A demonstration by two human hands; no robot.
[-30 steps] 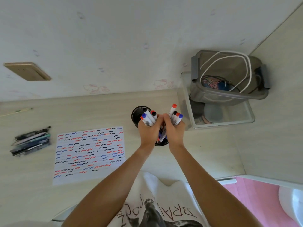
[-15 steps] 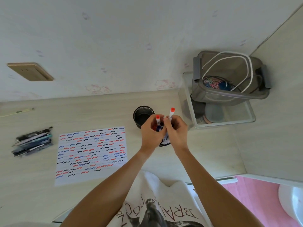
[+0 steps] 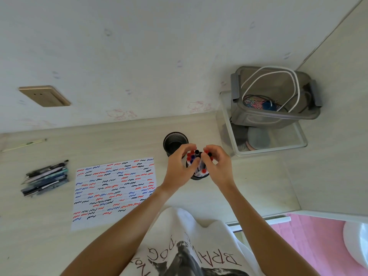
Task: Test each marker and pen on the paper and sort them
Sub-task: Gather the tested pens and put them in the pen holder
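Observation:
A bunch of white markers (image 3: 192,156) with red, blue and black caps stands in a black mesh cup (image 3: 199,177) at the middle of the desk. My left hand (image 3: 180,170) curls round the caps from the left, thumb against them. From the right, my right hand (image 3: 219,168) pinches a red-capped marker at its top. Just behind stands a second black mesh cup (image 3: 174,140) with no markers showing in it. The paper (image 3: 114,192), covered with red, blue and black squiggles, lies to the left. Further left lies a pile of dark pens (image 3: 45,178).
A grey plastic bin (image 3: 274,118) with cords and clips sits on a clear tray (image 3: 278,150) at the back right corner. A thin stick (image 3: 23,145) lies at the far left by the wall. The desk's front edge runs near my body.
Both hands have lowered the raised bundle of markers into the nearer cup. The caps now sit just above the rim, and my fingers have loosened around them.

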